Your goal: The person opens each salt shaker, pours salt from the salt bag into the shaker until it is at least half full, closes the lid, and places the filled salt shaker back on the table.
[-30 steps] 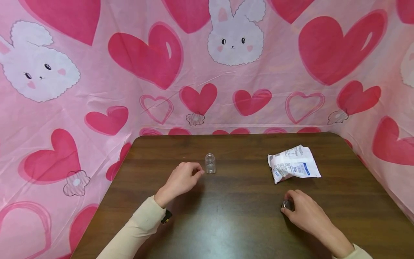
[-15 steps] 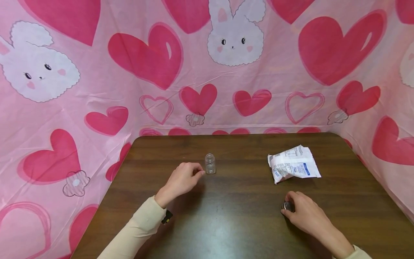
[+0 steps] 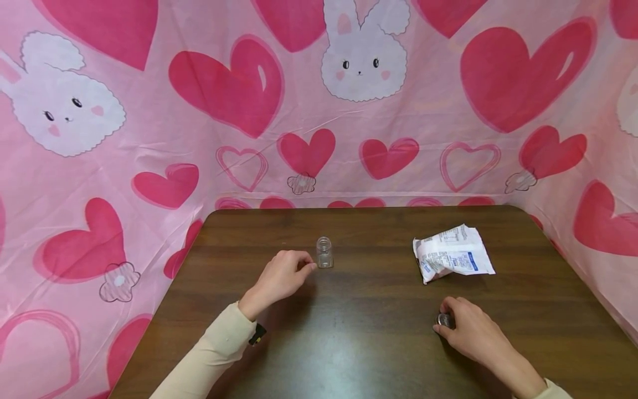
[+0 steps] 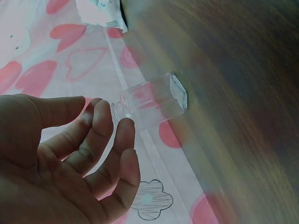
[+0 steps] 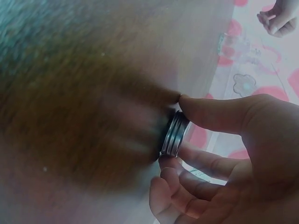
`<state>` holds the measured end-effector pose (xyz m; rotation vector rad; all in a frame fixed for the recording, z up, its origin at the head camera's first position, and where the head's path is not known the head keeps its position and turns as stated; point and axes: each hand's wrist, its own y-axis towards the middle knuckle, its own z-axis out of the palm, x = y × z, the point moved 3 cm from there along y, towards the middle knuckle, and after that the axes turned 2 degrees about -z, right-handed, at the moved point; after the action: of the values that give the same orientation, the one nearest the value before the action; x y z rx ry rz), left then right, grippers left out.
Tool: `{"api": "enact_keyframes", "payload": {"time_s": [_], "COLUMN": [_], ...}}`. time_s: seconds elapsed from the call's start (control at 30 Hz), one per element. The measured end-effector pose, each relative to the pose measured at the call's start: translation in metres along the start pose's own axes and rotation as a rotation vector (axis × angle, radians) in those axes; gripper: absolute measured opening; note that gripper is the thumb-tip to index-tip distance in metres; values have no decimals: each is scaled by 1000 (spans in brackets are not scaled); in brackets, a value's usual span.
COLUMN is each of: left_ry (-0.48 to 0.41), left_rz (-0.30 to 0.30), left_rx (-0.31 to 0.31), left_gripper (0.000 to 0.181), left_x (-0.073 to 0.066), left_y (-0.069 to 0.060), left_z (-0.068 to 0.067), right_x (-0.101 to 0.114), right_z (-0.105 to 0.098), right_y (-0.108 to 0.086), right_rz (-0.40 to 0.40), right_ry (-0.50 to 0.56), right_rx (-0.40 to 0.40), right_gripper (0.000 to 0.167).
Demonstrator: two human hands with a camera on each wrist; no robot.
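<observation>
A small clear glass bottle [image 3: 324,254] without a lid stands upright on the table [image 3: 369,310], left of its middle. Just left of it is my left hand [image 3: 281,274], fingers loosely bent and holding nothing. In the left wrist view its fingertips come near the bottle's neck [image 4: 119,109]; whether they touch cannot be told. My right hand [image 3: 476,330], low at the right, has its thumb and fingers around a round silver metal screw cap [image 5: 174,134] on the table. The palm side is hidden in the head view.
A crumpled white printed packet [image 3: 453,252] lies at the back right, beyond my right hand. Pink cloth [image 3: 349,122] with hearts and rabbits hangs behind the table and at both sides.
My right hand and the cap have shifted very slightly toward me, and more of the cap's top shows. The left hand, bottle and packet have stayed in place.
</observation>
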<state>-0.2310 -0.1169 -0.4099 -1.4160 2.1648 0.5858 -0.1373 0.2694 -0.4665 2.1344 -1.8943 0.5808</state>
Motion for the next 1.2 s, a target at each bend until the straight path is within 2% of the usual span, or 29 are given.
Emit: {"api": "enact_keyframes", "payload": {"time_s": [0.37,0.47,0.6,0.73,0.87,0.97,1.2], "left_ry": [-9,-14,-20,-24,-18,-18,-25], "left_rz": [-5,-10,-5,-3,0,4,12], "left_rx": [17,24,33,32,22,20,22], "left_gripper": [12,12,13,13,11,11,9], "left_x": [-2,-3,-3,-3,-3,-4,-6], "left_y": [-2,-3,-3,-4,-5,-5,-7], "left_z": [-1,-1,0,0,-1,-1,0], "right_x": [-2,-7,-25,-50,-70,-80,-90], "right_z": [-1,-6,-18,-27,-33,-38,-45], "right_y": [0,1,4,6,9,12,21], "right_rz": [-21,-28,42,184,271,292,272], "right_ry": [29,58,133,295,518,637,852], "right_rx": [-7,-48,-91,-34,40,65,32], "right_gripper": [33,29,40,59,69,77,83]}}
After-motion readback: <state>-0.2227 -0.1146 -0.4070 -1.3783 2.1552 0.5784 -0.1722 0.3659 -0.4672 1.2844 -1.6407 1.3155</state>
